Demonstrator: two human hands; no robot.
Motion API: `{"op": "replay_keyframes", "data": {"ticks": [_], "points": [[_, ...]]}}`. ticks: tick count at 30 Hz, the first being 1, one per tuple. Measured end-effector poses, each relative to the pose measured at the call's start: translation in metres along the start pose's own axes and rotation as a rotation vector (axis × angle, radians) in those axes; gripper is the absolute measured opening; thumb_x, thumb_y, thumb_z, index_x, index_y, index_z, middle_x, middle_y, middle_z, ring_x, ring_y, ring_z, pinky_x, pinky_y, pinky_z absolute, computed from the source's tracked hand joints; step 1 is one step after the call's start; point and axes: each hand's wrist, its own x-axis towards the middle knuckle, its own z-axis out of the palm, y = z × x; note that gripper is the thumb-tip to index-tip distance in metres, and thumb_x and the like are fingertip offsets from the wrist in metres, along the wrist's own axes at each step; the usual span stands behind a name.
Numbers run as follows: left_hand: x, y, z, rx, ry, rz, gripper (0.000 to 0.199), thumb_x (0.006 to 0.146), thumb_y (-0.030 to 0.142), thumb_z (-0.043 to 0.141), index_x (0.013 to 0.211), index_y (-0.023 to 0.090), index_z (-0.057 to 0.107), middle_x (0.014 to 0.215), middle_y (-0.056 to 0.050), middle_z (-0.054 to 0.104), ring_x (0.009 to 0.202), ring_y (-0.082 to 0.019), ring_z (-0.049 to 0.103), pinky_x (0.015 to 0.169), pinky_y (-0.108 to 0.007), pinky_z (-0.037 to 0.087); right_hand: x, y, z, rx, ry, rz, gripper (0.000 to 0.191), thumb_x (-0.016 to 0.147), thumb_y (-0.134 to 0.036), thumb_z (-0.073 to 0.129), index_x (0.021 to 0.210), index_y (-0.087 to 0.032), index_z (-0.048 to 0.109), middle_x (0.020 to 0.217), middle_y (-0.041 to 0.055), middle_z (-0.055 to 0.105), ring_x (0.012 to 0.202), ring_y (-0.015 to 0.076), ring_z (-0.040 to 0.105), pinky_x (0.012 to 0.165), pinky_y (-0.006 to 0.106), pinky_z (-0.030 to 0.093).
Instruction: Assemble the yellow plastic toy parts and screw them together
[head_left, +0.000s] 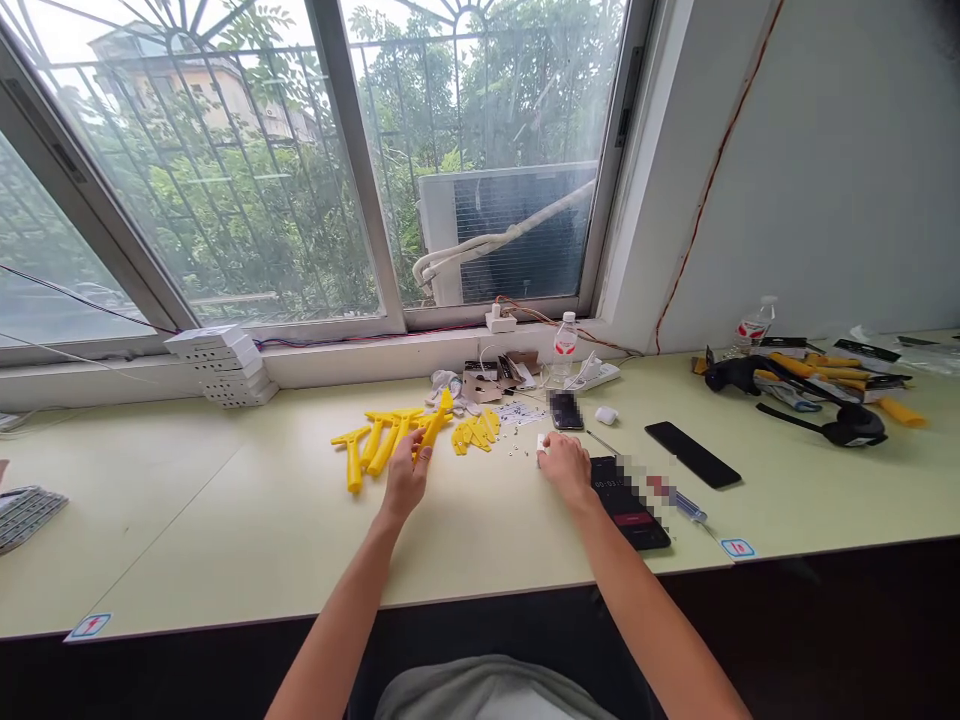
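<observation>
one yellow tool in left hand grip, right hand grip on white piece unclear, phone timer digits partly legible

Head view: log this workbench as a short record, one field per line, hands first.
Left hand: holds a yellow tool
Right hand: fingers at a small white piece; grip unclear
Left of left hand: more yellow handles, lying in a group
Between hands: yellow flat pieces, loose
Right of right hand: large phone, screen lit
Back edge: clear bottle beside a white power strip
</observation>
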Motion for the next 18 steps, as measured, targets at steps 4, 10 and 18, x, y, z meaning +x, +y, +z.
{"op": "replay_keyframes", "data": {"ticks": [4, 10, 18], "points": [[-0.005, 0.0, 0.007, 0.087, -0.053, 0.1, 0.04, 0.106, 0.03, 0.051, 0.144, 0.025, 0.064, 0.134, -0.012, 0.065, 0.126, -0.027, 0.065, 0.113, -0.044, 0.055, -0.002, -0.003, 0.004, -0.048, 0.017, 0.109, 0.039, 0.102, -0.04, 0.06, 0.129, -0.014, 0.073, 0.134, 0.0233, 0.072, 0.127, 0.0369, 0.064, 0.103, 0.049, 0.045], [-0.009, 0.0, 0.013, 0.109, -0.089, 0.159, 0.041, 0.106, 0.027, 0.051, 0.144, 0.026, 0.066, 0.131, -0.011, 0.062, 0.121, -0.026, 0.065, 0.113, -0.045, 0.056, -0.003, -0.009, 0.005, -0.056, -0.054, 0.091, 0.031, 0.101, -0.029, 0.056, 0.119, -0.014, 0.077, 0.125, 0.0222, 0.075, 0.122, 0.0343, 0.066, 0.101, 0.047, 0.042], [-0.009, -0.005, 0.016, 0.046, -0.032, 0.174, 0.036, 0.105, 0.027, 0.053, 0.138, 0.024, 0.068, 0.128, -0.012, 0.061, 0.118, -0.028, 0.065, 0.108, -0.049, 0.058, -0.007, -0.015, 0.003, -0.066, -0.07, 0.062, 0.026, 0.099, -0.018, 0.056, 0.121, -0.015, 0.071, 0.13, 0.0195, 0.072, 0.126, 0.0312, 0.061, 0.098, 0.043, 0.038]]}}
